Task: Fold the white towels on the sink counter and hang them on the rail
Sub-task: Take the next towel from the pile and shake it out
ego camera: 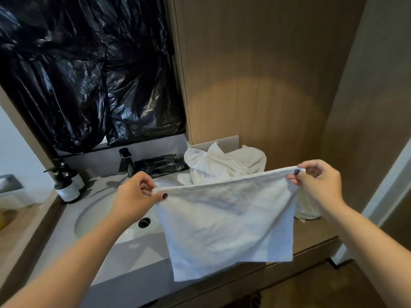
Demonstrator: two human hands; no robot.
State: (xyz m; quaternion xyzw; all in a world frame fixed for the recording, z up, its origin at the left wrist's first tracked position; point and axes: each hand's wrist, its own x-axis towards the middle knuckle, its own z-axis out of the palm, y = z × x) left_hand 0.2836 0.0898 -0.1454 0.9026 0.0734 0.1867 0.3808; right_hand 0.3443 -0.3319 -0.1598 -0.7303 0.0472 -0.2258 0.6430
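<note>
- White towel [226, 221] hangs mid-frame between your hands, its top edge running left to right and rising toward the right, the rest draping down over the table [138, 258] front.
- Your left hand [135, 196] pinches the left corner; your right hand [315, 181] pinches the right corner.
- More towels [222, 163] lie heaped behind, centre-right.
- No rail shows.

Place: we see a bathroom vanity, likely in a hotel.
Basin: a round white sink [100, 218] set in a grey counter [138, 258], below our left-hand grip.
Tap: a black faucet [125, 162] behind it.
Toiletries: pump bottles [66, 185] further left.
Linen: crumpled white towels [222, 165] beyond the grip.
Walls: wood panelling [255, 74].
</note>
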